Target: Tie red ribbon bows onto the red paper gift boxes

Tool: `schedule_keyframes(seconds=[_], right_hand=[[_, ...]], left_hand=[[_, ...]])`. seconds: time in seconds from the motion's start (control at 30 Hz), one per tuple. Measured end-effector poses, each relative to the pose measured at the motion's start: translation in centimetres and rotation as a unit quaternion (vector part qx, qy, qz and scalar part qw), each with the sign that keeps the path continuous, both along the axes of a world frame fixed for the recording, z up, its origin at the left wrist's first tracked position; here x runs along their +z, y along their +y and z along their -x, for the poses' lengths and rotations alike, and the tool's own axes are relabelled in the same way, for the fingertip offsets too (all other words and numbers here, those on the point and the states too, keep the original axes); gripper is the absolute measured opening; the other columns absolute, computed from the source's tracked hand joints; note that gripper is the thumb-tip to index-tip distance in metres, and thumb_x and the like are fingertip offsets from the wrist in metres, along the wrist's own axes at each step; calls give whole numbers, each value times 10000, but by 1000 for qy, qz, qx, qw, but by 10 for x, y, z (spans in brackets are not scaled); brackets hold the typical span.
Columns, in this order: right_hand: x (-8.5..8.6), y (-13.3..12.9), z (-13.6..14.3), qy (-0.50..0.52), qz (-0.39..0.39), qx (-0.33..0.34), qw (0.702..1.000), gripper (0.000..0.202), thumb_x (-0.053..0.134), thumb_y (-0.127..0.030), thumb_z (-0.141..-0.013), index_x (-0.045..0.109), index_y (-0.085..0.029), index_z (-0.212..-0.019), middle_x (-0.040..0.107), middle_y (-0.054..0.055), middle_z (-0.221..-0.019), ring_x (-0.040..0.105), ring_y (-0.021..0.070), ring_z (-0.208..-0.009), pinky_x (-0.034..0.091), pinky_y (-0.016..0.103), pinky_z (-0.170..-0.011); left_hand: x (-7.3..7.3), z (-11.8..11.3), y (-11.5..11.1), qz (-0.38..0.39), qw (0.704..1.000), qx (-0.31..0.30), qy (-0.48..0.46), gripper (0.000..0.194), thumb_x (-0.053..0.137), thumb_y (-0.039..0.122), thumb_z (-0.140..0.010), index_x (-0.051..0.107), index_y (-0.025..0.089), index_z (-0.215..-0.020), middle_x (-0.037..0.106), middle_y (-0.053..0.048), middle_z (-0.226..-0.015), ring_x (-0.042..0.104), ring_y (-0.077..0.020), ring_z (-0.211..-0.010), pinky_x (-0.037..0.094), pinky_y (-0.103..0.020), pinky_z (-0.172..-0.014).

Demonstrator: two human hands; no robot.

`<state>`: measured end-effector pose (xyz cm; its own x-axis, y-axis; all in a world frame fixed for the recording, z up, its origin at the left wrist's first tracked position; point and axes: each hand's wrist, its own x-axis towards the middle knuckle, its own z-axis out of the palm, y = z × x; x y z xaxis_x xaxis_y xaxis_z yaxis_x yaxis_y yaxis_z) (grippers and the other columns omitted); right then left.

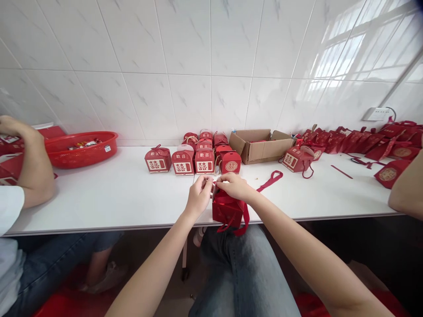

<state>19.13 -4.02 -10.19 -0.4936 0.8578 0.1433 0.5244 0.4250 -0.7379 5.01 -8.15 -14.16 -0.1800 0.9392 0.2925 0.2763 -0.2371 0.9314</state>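
Note:
A shiny red gift box (227, 213) stands at the table's front edge, with a loose red ribbon (245, 220) hanging down its right side. Pinched together at the box's upper left edge are the fingers of my left hand (199, 193); what lies between them is too small to make out. My right hand (234, 186) is closed on the top of the same box, covering part of its opening. A thin red cord loops down the box's front. Beyond my right wrist, a red ribbon strip (271, 179) lies on the white table.
Behind my hands stand several red gift boxes (205, 161) and an open cardboard box (264, 149). A red basin (82, 149) with wrapped sweets sits left, beside a person's arm (36, 163). More red boxes line the right, where another person's elbow (406, 189) rests.

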Motion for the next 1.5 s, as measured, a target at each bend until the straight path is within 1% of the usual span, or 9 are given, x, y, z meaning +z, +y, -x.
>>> schedule_keyframes(seconds=[0.23, 0.37, 0.5, 0.73, 1.0, 1.13, 1.27, 1.37, 1.5], right_hand=[[3, -8, -8, -42, -55, -56, 996, 228, 480, -344, -836, 658, -209, -785, 663, 57, -972, 563, 226, -945, 398, 349, -818], [-2, -13, -36, 82, -64, -126, 987, 259, 457, -397, -862, 617, -204, -929, 634, 69, -1084, 553, 222, -1038, 406, 360, -888], [-18, -23, -67, 127, 6, -138, 982, 277, 472, -440, -858, 585, -196, -924, 634, 72, -1052, 587, 212, -972, 441, 353, -849], [-48, -33, -83, 129, 132, -57, 981, 359, 563, -489, -810, 584, -193, -1011, 601, 89, -1125, 595, 196, -965, 448, 344, -862], [-58, -33, -87, 147, 208, 1, 967, 433, 527, -604, -787, 566, -173, -773, 538, -18, -647, 492, 124, -605, 390, 264, -617], [-55, -31, -94, 171, 172, 19, 970, 419, 554, -570, -785, 523, -177, -645, 496, -34, -603, 445, 110, -586, 354, 252, -592], [-47, -26, -107, 169, 86, -13, 982, 342, 574, -504, -792, 582, -177, -693, 605, 9, -688, 538, 151, -679, 408, 287, -668], [-44, -20, -115, 135, -69, -70, 986, 202, 607, -387, -782, 632, -188, -756, 660, 32, -768, 588, 182, -751, 426, 328, -747], [-47, -14, -118, 88, -280, -156, 943, 112, 564, -242, -773, 661, -212, -727, 660, 38, -790, 603, 205, -787, 413, 382, -786]], left_hand=[[13, 0, 12, 60, 990, -98, -78, 214, 564, 355, -778, 524, 168, -683, 467, 33, -617, 427, -77, -524, 333, -200, -471], [30, 3, 11, 61, 969, -113, -210, 207, 636, 341, -742, 547, 157, -711, 556, 6, -683, 533, -90, -571, 422, -221, -547], [57, 14, 9, 18, 946, -133, -296, 171, 667, 290, -729, 558, 159, -740, 630, -17, -714, 640, -146, -652, 495, -263, -615], [102, 45, -5, -121, 925, -53, -357, 120, 641, 249, -777, 549, 186, -733, 688, -21, -755, 690, -177, -757, 517, -225, -591], [95, 63, -6, -105, 895, 61, -429, 180, 478, 171, -872, 542, 167, -703, 707, -65, -766, 643, -121, -610, 381, -149, -367], [95, 64, -5, -99, 891, 66, -438, 230, 432, 165, -882, 528, 160, -673, 705, -88, -743, 610, -114, -561, 310, -147, -316], [99, 68, -4, -99, 895, 77, -427, 241, 445, 154, -870, 520, 170, -642, 700, -84, -735, 535, -88, -473, 315, -158, -317], [98, 71, -3, -93, 899, 77, -421, 224, 457, 150, -862, 517, 178, -648, 702, -74, -747, 513, -85, -454, 339, -169, -335], [94, 73, -1, -88, 899, 72, -424, 199, 468, 162, -857, 530, 173, -669, 693, -53, -716, 508, -87, -444, 368, -184, -361]])
